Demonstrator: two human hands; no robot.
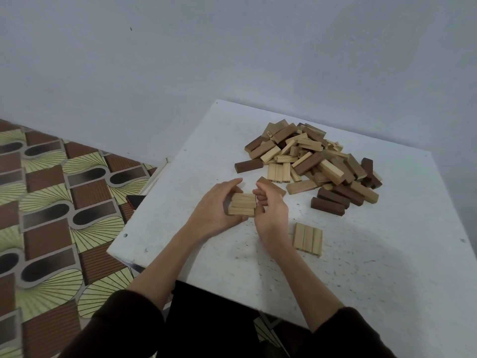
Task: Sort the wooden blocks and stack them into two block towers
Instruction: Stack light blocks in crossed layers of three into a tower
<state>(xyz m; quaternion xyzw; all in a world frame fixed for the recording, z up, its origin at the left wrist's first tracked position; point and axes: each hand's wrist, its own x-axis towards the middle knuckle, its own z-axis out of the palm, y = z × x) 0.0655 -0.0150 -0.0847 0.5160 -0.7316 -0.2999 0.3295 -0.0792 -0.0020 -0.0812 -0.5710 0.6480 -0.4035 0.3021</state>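
A person sits at a white table (180, 228), seen from above through a head-worn camera. Both forearms reach forward from dark sleeves and meet near the table's left-centre.

The left hand (214, 210) comes in from the lower left, palm turned toward the right, with its thumb low and its fingers curled over the far end of a small bundle of pale blocks (242, 204), grasping it. The right hand (271, 208) faces it from the other side, fingers curled inward against the bundle's right end, so the two hands hold the bundle between them. The bundle is three light wooden blocks lying side by side; their long axes run left to right across the view. Whether it rests on the table or sits just above it cannot be told.

A tan block (273, 186) lies just behind the right hand, its long axis slanting from upper left to lower right.

Near the right wrist, a flat row of three pale blocks (307, 239) lies on the table, long axes pointing away from the person.

Farther back, a loose pile of blocks (315, 161), light and dark brown mixed, points every way.

A patterned floor (51, 202) lies left of the table.
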